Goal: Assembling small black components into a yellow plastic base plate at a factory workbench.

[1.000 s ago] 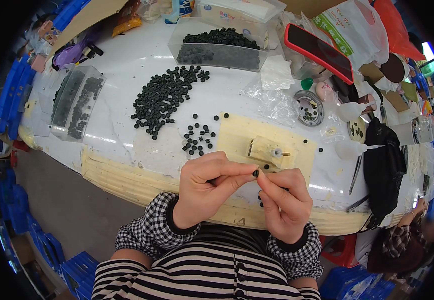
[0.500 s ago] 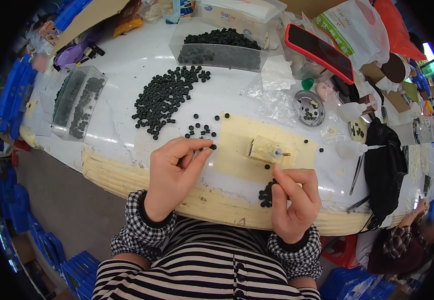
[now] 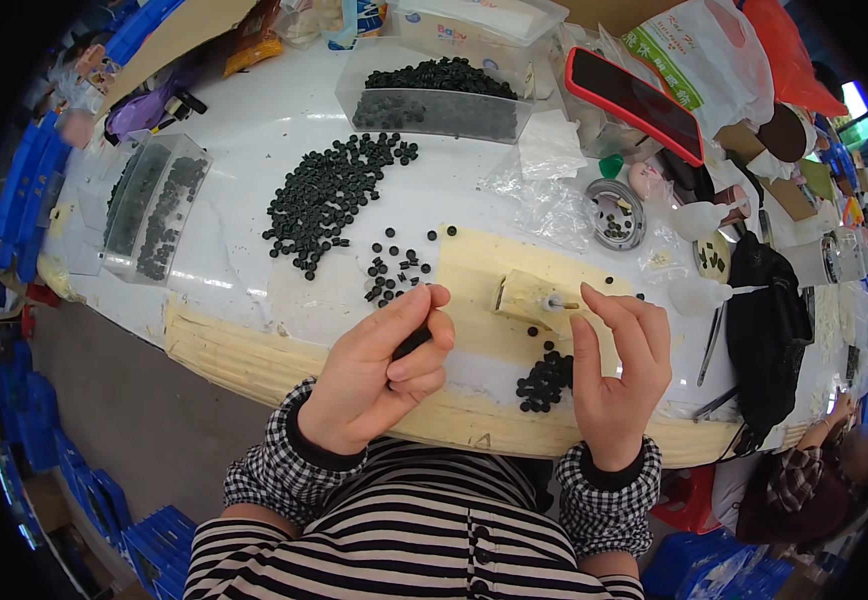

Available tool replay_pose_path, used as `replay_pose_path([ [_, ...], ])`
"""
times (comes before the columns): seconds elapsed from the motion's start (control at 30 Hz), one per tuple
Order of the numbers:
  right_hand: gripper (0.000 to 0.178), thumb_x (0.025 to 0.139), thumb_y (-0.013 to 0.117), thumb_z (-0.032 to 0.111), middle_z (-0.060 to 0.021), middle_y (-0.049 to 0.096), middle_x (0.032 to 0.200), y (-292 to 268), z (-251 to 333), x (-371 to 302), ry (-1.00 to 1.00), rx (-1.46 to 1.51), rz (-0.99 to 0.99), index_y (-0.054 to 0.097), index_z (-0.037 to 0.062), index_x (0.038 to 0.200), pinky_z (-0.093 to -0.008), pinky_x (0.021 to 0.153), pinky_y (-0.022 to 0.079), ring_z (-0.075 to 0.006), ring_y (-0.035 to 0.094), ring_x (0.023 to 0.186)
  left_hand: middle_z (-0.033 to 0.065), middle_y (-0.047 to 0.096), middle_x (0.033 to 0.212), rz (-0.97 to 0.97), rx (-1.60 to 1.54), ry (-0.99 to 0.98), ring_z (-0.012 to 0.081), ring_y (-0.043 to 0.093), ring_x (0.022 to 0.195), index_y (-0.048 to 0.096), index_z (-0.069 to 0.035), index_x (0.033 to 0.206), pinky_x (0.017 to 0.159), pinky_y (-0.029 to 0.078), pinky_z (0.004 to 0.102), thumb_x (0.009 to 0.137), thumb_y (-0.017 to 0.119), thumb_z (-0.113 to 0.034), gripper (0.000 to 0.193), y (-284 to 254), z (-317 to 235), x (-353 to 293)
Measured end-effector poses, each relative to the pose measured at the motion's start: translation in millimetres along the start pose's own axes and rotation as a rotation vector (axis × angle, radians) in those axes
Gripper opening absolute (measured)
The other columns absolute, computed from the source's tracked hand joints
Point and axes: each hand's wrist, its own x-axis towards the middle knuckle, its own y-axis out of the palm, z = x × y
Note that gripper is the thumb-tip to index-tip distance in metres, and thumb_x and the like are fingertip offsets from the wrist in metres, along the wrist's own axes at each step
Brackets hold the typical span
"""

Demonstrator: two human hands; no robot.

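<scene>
My left hand (image 3: 379,375) is raised over the near part of the table, its fingers curled round a black, rod-like thing (image 3: 413,343). Whether its fingertips also pinch a small piece cannot be seen. Beside the wooden block (image 3: 534,300), my right hand (image 3: 622,375) has thumb and fingers apart, with nothing visible between them. A thin brown pin (image 3: 570,305) sticks out of a pale fitting on the block, close to the right fingertips. Small black round pieces (image 3: 545,382) lie heaped left of my right hand. Several more loose pieces (image 3: 394,268) lie just beyond my left hand.
A large spread of black pieces (image 3: 324,195) lies farther back. Behind it stands a clear bin (image 3: 444,115) of the same pieces; another clear bin (image 3: 157,205) is at left. A red-cased phone (image 3: 636,105), a round tin (image 3: 616,215) and black cloth (image 3: 769,330) occupy the right.
My left hand has drawn back from the loose pieces, toward me and slightly right, leaving more of them in sight. My right hand has moved right from beside the near heap, and its fingers have spread.
</scene>
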Motion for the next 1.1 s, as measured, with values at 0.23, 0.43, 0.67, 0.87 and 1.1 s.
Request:
replay_pose_path([
  [0.23, 0.022, 0.075, 0.073, -0.001, -0.0087, 0.061, 0.084, 1, 0, 0, -0.005, 0.024, -0.013, 0.07, 0.002, 0.096, -0.0311, 0.066, 0.044, -0.0228, 0.055, 0.076, -0.0018, 0.05, 0.081, -0.013, 0.019, -0.084, 0.0019, 0.031, 0.052, 0.054, -0.001, 0.118, 0.047, 0.027, 0.0166, 0.104, 0.038, -0.023, 0.03, 12, 12, 7],
  [0.43, 0.015, 0.078, 0.07, -0.002, -0.0101, 0.061, 0.084, -9, 10, -4, 0.048, 0.23, -0.171, 0.068, -0.001, 0.092, -0.0274, 0.067, 0.044, -0.02, 0.056, 0.076, -0.0003, 0.054, 0.088, -0.01, 0.072, -0.099, 0.0011, 0.03, 0.051, 0.052, 0.0, 0.123, 0.048, 0.028, 0.0151, 0.103, 0.041, -0.017, 0.029, 15, 15, 7],
  [0.67, 0.011, 0.08, 0.066, -0.003, -0.0106, 0.062, 0.085, 0, 15, -10, 0.095, 0.523, -0.095, 0.065, -0.0025, 0.091, -0.0275, 0.069, 0.044, -0.0191, 0.056, 0.077, 0.0012, 0.059, 0.092, 0.06, 0.042, -0.148, 0.0006, 0.029, 0.05, 0.054, -0.002, 0.122, 0.048, 0.028, 0.0147, 0.102, 0.044, -0.016, 0.026, 6, 23, 8],
  [0.87, 0.01, 0.082, 0.066, -0.002, -0.0102, 0.063, 0.085, 1, 15, -12, 0.115, 0.577, -0.075, 0.064, -0.0023, 0.092, -0.0278, 0.07, 0.044, -0.019, 0.056, 0.077, 0.0033, 0.062, 0.097, 0.108, 0.063, -0.138, 0.0008, 0.029, 0.051, 0.054, -0.003, 0.126, 0.049, 0.028, 0.0146, 0.101, 0.044, -0.013, 0.028, 5, 24, 8],
  [1.1, 0.009, 0.084, 0.066, 0.0, -0.0102, 0.064, 0.086, 1, 14, -13, 0.119, 0.596, -0.07, 0.064, -0.0023, 0.092, -0.0283, 0.07, 0.044, -0.0188, 0.056, 0.077, 0.0039, 0.064, 0.099, 0.117, 0.105, -0.108, 0.0011, 0.03, 0.052, 0.051, -0.002, 0.131, 0.05, 0.03, 0.0149, 0.101, 0.044, -0.011, 0.032, 7, 24, 7],
])
